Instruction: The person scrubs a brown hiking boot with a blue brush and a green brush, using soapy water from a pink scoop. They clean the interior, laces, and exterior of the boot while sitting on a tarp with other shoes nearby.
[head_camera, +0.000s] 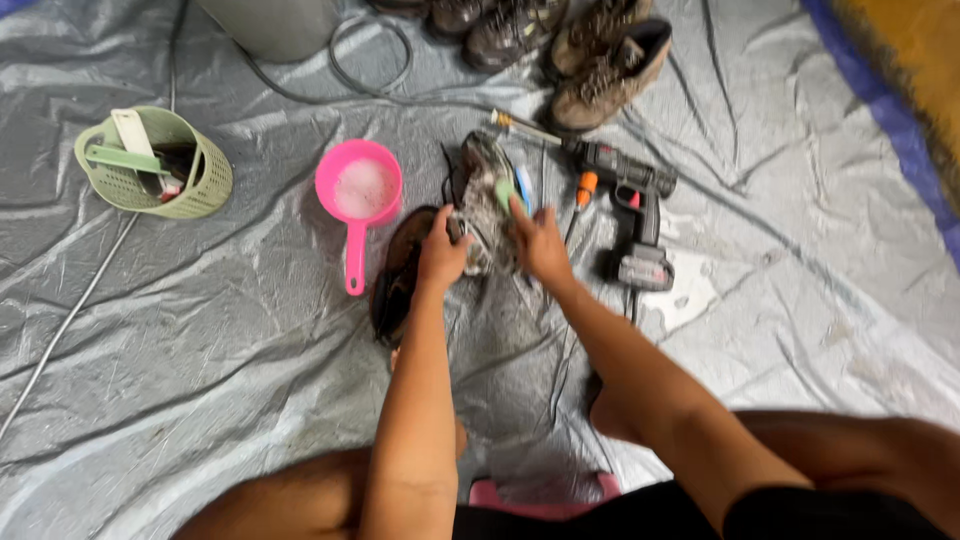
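Note:
A dirty grey shoe stands on its heel end on the grey tarp, a little beyond my knees. My left hand grips its lower left side. My right hand presses a green-handled brush against the shoe's right side. A second dark shoe lies on the tarp just left of my left hand.
A pink ladle holding soapy water lies to the left. A green basket with tools stands at far left. A cordless drill and a screwdriver lie to the right. Several boots sit at the top. Cables run there too.

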